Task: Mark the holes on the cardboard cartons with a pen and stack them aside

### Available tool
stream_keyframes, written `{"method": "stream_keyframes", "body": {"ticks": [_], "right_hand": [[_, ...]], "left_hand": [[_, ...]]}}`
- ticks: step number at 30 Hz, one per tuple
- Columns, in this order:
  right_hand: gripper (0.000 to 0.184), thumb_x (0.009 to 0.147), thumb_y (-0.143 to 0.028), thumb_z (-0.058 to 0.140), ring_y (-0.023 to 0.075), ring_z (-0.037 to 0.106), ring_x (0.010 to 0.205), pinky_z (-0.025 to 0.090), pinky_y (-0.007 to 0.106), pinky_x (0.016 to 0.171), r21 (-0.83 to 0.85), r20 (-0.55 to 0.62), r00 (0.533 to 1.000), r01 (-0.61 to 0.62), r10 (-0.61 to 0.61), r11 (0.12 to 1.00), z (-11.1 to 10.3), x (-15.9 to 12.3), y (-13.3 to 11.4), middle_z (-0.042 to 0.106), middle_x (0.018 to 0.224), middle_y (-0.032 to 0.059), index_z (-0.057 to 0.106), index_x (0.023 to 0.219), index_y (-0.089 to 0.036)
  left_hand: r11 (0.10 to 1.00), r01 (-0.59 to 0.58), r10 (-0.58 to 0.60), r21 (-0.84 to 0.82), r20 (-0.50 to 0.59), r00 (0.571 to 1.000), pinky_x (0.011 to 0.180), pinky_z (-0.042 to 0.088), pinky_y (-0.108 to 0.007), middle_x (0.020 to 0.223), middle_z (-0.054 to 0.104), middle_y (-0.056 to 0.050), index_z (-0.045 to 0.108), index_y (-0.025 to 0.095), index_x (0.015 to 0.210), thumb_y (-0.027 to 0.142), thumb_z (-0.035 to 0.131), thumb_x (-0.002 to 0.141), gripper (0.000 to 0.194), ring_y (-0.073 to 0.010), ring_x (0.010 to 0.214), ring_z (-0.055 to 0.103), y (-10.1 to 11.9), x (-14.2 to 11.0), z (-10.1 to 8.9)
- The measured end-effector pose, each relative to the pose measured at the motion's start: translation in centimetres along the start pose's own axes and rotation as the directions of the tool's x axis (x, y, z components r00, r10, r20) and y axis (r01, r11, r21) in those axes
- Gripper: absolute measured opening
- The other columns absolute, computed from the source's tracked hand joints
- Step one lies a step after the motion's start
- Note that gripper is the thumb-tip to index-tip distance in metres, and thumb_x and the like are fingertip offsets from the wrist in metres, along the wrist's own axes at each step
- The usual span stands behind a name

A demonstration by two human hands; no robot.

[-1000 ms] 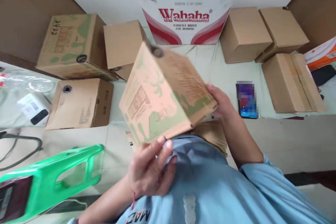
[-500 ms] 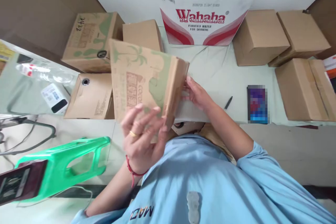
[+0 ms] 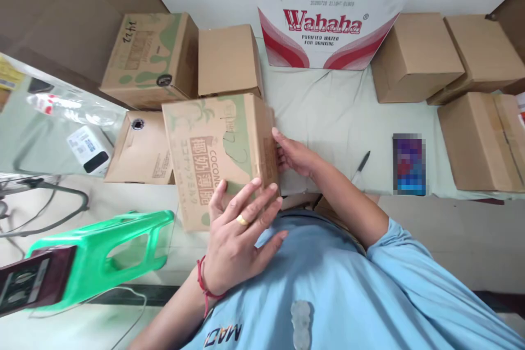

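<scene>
A brown cardboard box (image 3: 219, 145) with green palm and "COCONUT" print stands at the table's front edge, left of the middle. My left hand (image 3: 241, 235) lies against its near right corner, fingers stretched and spread; a ring and a red cord bracelet show on it. At the box's right side is my right hand (image 3: 297, 156), thumb up along that face and the other fingers bent in against it, partly hidden. Behind this box stand a plain box (image 3: 227, 60) and another green-printed box (image 3: 150, 60). A small box with a round hole (image 3: 141, 147) is on its left.
A white and red water carton (image 3: 332, 22) stands at the back. Several brown boxes (image 3: 471, 136) stand on the right. A pen (image 3: 363, 161) and a phone (image 3: 409, 164) lie on the cloth-covered table. A green stool (image 3: 98, 251) is at lower left.
The coconut-print box has come down and turned level from a tilted position. My left hand has shifted right, its fingers straighter and more spread. My right hand remains at the box's right side.
</scene>
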State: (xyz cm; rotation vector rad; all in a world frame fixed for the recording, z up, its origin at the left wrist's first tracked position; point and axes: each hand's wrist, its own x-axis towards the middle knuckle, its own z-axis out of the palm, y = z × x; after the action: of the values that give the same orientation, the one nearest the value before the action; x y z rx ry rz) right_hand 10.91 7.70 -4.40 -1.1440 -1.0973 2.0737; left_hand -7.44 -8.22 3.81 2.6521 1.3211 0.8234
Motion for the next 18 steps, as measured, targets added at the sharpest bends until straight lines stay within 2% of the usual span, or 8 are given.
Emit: {"method": "stream_keyframes", "body": {"ticks": [1,3,5,8,11,13,16,18], "right_hand": [[0.083,0.088,-0.097,0.057,0.0322,0.079,0.099,0.067,0.052,0.092,-0.068,-0.046,0.999,0.007,-0.010,0.998,0.3,0.3,0.3,0.082,0.111,0.0137,0.072,0.125,-0.025],[0.069,0.092,-0.083,0.068,0.0300,0.078,0.105,0.063,0.052,0.102,-0.261,-0.164,0.976,0.094,-0.140,0.961,0.3,1.1,0.8,0.080,0.117,0.0130,0.070,0.128,-0.024],[0.061,0.091,-0.069,0.077,0.0283,0.076,0.114,0.058,0.051,0.114,-0.428,-0.243,0.918,0.189,-0.314,0.884,-0.4,1.9,0.8,0.078,0.125,0.0143,0.069,0.131,-0.022],[0.062,0.094,-0.064,0.075,0.0276,0.074,0.123,0.055,0.050,0.119,-0.451,-0.293,0.870,0.241,-0.398,0.859,-2.4,3.6,-0.1,0.076,0.133,0.0174,0.068,0.136,-0.020],[0.076,0.095,-0.074,0.071,0.0281,0.067,0.143,0.051,0.050,0.127,-0.393,-0.260,0.872,0.296,-0.414,0.871,-4.0,6.3,-1.9,0.071,0.151,0.0180,0.062,0.149,-0.021],[0.095,0.092,-0.085,0.067,0.0278,0.054,0.160,0.039,0.048,0.137,-0.373,-0.211,0.874,0.341,-0.437,0.863,-4.4,8.5,-3.3,0.057,0.170,0.0165,0.055,0.160,-0.020],[0.120,0.087,-0.100,0.055,0.0279,0.029,0.175,0.020,0.047,0.145,-0.338,-0.161,0.885,0.366,-0.437,0.867,-3.7,11.6,-5.2,0.034,0.186,0.0123,0.042,0.172,-0.017],[0.128,0.084,-0.105,0.050,0.0285,0.021,0.177,0.012,0.048,0.146,-0.331,-0.122,0.896,0.369,-0.427,0.868,-2.6,13.2,-5.9,0.029,0.188,0.0113,0.038,0.174,-0.015]], "left_hand": [[1.000,-0.008,0.008,0.004,0.018,1.000,0.137,0.026,-0.074,0.151,0.075,-0.009,0.060,0.039,0.161,0.036,0.080,0.096,0.069,-0.0421,0.151,0.063,0.1,0.1,0.0],[0.999,-0.016,0.016,0.050,0.006,1.000,0.139,0.021,-0.076,0.155,0.073,-0.009,0.064,0.038,0.156,0.029,0.080,0.095,0.063,-0.0413,0.163,0.050,-0.1,0.3,0.0],[0.993,-0.032,0.034,0.115,-0.015,0.999,0.141,0.015,-0.076,0.157,0.071,-0.008,0.068,0.037,0.151,0.024,0.080,0.095,0.059,-0.0389,0.170,0.038,-0.7,0.3,-0.3],[0.984,-0.038,0.037,0.172,0.008,0.999,0.143,0.008,-0.072,0.156,0.072,-0.008,0.067,0.037,0.151,0.017,0.077,0.097,0.059,-0.0365,0.168,0.043,-2.0,-0.3,-1.1],[0.982,0.010,-0.016,0.189,0.029,0.999,0.144,0.008,-0.069,0.152,0.074,-0.010,0.058,0.035,0.162,0.015,0.074,0.099,0.068,-0.0353,0.152,0.064,-3.5,-1.2,-2.1],[0.977,0.037,-0.045,0.209,0.035,0.998,0.144,0.008,-0.068,0.151,0.075,-0.011,0.053,0.034,0.167,0.013,0.072,0.100,0.072,-0.0351,0.144,0.070,-4.4,-1.7,-2.9],[0.969,0.063,-0.070,0.240,0.019,0.997,0.144,0.011,-0.069,0.145,0.079,-0.008,0.057,0.037,0.164,0.008,0.070,0.099,0.073,-0.0354,0.140,0.073,-5.6,-2.1,-3.9],[0.966,0.099,-0.099,0.237,-0.011,0.995,0.143,0.018,-0.070,0.140,0.081,-0.007,0.062,0.038,0.159,0.006,0.072,0.096,0.072,-0.0360,0.142,0.072,-6.2,-2.3,-4.5]]}}
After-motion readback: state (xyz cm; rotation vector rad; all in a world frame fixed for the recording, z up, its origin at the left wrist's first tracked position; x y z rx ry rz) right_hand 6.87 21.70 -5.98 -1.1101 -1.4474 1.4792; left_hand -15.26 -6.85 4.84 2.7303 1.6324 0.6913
